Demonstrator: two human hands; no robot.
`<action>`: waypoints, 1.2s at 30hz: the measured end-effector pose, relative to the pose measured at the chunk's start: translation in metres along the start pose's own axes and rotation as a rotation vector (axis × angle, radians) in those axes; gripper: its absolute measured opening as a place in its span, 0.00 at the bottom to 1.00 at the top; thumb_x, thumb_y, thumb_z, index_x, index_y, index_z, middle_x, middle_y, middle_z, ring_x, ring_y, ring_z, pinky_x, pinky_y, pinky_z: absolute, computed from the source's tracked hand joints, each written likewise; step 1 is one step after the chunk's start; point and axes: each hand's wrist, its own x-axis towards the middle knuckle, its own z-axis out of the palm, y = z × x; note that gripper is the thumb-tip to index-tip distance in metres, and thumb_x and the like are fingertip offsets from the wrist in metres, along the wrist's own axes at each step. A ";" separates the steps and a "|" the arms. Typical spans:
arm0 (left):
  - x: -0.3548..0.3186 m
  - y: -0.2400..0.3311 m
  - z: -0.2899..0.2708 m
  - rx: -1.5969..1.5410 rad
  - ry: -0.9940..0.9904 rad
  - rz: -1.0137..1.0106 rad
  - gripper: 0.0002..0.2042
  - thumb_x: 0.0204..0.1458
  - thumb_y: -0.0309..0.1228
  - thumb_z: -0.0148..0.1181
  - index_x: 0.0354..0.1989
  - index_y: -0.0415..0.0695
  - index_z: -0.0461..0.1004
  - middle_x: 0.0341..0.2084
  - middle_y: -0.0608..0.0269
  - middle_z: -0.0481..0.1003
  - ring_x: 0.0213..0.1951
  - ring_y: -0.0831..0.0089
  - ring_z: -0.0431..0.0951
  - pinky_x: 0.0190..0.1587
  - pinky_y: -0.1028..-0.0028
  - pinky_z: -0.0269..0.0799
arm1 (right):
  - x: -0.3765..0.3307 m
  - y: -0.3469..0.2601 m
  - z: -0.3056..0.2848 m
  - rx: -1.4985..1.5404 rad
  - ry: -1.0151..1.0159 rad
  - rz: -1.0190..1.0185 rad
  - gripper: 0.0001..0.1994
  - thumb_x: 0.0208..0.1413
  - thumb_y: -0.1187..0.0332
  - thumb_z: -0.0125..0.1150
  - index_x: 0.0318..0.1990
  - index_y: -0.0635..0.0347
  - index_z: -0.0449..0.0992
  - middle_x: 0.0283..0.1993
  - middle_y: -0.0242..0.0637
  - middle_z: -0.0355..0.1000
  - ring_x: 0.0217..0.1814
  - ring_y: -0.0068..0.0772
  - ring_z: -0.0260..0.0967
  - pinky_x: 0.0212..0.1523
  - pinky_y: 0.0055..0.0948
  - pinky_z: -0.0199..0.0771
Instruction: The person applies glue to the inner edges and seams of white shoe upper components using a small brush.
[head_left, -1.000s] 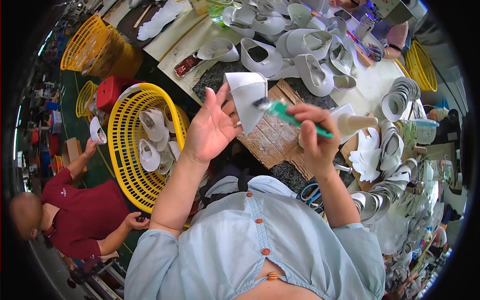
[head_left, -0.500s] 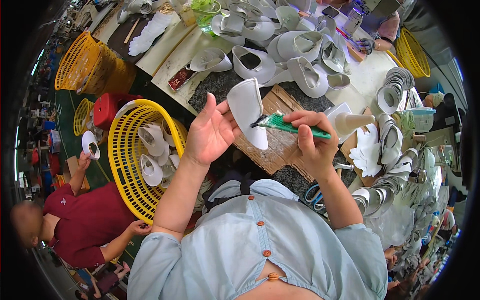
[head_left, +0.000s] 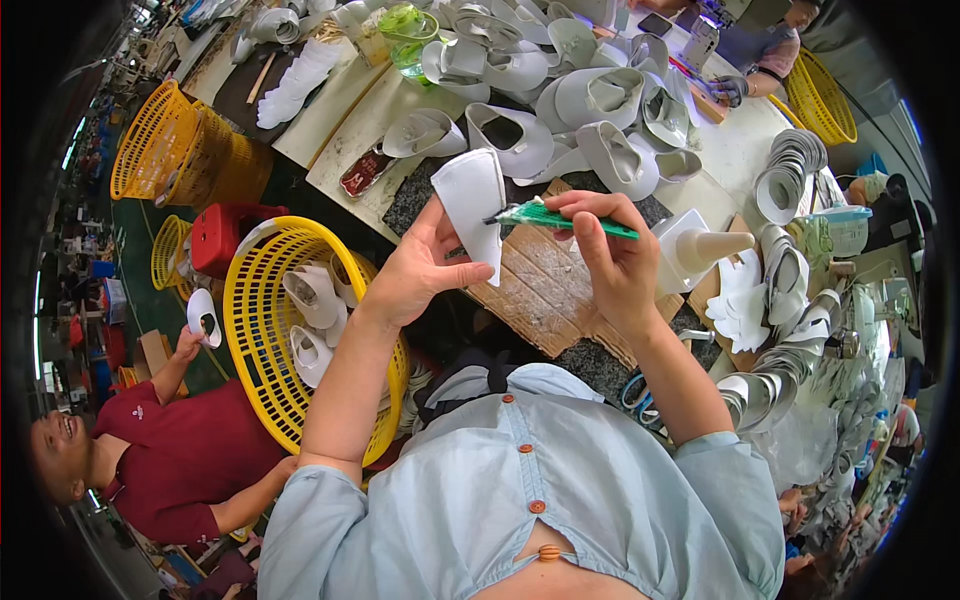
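Note:
My left hand is closed on a white shoe upper, raised over the work surface, with the thumb at its lower edge. Pinched in my right hand is a brush with a green handle. Its dark bristle tip meets the right edge of the shoe upper. Beneath both hands lies a worn sheet of brown cardboard on a dark speckled slab. Beside my right hand a white squeeze bottle lies with its tan nozzle pointing right.
Several white shoe uppers are heaped at the table's far side. A yellow basket with uppers inside stands left. A person in a maroon shirt holds another upper there. Scissors lie near my right forearm. Stacked white pieces line the right.
My left hand has turned, its thumb now closing over the shoe upper, which has shifted slightly left. The brush has moved a little left and up. The person on the left has raised their head.

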 end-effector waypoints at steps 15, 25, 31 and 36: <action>0.002 -0.047 -0.040 -0.480 0.084 -0.143 0.17 0.58 0.23 0.50 0.57 0.44 0.62 0.51 0.48 0.71 0.52 0.58 0.74 0.54 0.56 0.71 | -0.045 0.006 -0.050 0.005 0.376 0.188 0.09 0.62 0.69 0.50 0.32 0.65 0.71 0.36 0.40 0.76 0.30 0.20 0.70 0.32 0.20 0.70; 0.021 -0.064 -0.023 -0.241 0.120 -0.204 0.14 0.63 0.32 0.46 0.54 0.41 0.62 0.45 0.50 0.75 0.47 0.65 0.77 0.49 0.66 0.74 | -0.148 0.089 -0.115 -0.590 0.534 0.421 0.11 0.60 0.64 0.57 0.35 0.65 0.75 0.23 0.34 0.73 0.26 0.20 0.71 0.27 0.19 0.70; 0.027 -0.067 -0.008 -0.356 0.074 -0.222 0.12 0.65 0.35 0.41 0.52 0.45 0.63 0.43 0.49 0.75 0.44 0.64 0.78 0.48 0.67 0.75 | -0.166 0.073 -0.140 -0.353 0.787 0.487 0.15 0.63 0.60 0.51 0.36 0.67 0.72 0.27 0.37 0.74 0.22 0.23 0.73 0.21 0.19 0.73; 0.028 -0.065 0.008 -0.425 0.113 -0.209 0.12 0.65 0.38 0.39 0.52 0.48 0.61 0.45 0.56 0.73 0.46 0.65 0.76 0.47 0.64 0.76 | -0.119 0.026 -0.112 0.297 0.594 0.444 0.15 0.63 0.59 0.51 0.37 0.65 0.71 0.33 0.40 0.76 0.25 0.26 0.74 0.24 0.19 0.75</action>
